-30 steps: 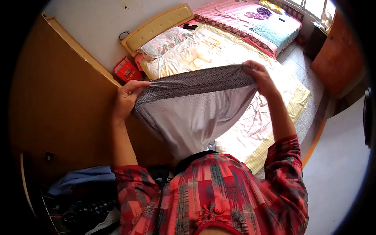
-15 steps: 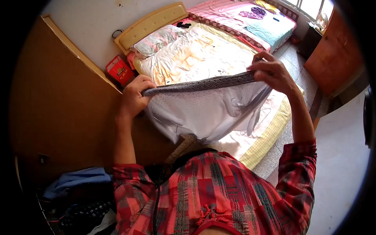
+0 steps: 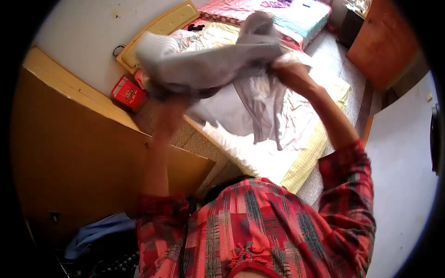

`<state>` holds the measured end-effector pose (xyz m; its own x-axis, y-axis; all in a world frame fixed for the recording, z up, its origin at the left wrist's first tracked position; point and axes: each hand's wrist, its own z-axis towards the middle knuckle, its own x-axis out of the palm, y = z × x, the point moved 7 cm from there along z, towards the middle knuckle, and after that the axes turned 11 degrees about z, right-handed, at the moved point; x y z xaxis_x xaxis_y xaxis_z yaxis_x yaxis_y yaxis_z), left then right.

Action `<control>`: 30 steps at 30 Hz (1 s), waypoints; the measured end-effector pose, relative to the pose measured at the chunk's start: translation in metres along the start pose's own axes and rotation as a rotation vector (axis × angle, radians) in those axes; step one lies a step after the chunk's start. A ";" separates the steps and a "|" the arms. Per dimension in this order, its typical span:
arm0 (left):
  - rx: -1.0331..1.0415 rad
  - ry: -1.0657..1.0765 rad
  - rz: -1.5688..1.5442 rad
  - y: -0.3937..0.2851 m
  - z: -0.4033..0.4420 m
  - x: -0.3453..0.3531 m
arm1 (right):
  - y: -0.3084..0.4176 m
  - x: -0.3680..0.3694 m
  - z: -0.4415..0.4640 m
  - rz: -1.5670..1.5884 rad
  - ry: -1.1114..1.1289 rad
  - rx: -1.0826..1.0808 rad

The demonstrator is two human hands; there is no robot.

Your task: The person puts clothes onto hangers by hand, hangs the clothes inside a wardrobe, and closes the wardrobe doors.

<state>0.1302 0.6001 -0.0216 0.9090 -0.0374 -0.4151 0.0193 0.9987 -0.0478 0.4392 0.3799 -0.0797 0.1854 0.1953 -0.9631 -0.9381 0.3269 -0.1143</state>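
Observation:
A light grey piece of clothing (image 3: 208, 67), blurred by motion, is stretched between my raised hands above the bed. Its top edge is flung up and away from me, while a loose part hangs down toward the mattress. My left hand (image 3: 175, 105) is closed on its left end, the fingers smeared and partly covered by the cloth. On the other side my right hand (image 3: 293, 74) grips the right end, its fingers half hidden by folds. What kind of garment it is, I cannot make out.
Below the cloth lies a bed (image 3: 303, 173) with a pale printed sheet and a padded headboard (image 3: 160, 32). A second bed (image 3: 296, 21) stands behind it. At left are a red box (image 3: 128, 93) and a brown wooden panel (image 3: 83, 153); blue folded cloth (image 3: 104, 231) lies lower left.
The garment, earlier held taut with its dark edge across, has swung upward and bunched, its far part flipping over. My hands still hold both ends. The view has shifted slightly.

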 end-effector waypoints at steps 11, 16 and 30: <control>-0.691 0.884 -0.477 -0.025 0.059 0.050 | -0.070 -0.107 0.013 0.305 -0.535 0.239; -0.892 0.969 -0.791 -0.036 0.044 0.048 | -0.067 -0.101 0.049 0.849 -0.341 0.192; -1.643 0.758 -0.734 -0.021 -0.092 0.016 | -0.173 0.266 -0.083 0.893 0.057 0.770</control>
<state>0.1061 0.5751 -0.1113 0.5599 -0.8160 -0.1438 -0.5022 -0.1961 -0.8422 0.6266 0.2985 -0.3365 -0.4789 0.6024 -0.6386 -0.3010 0.5707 0.7640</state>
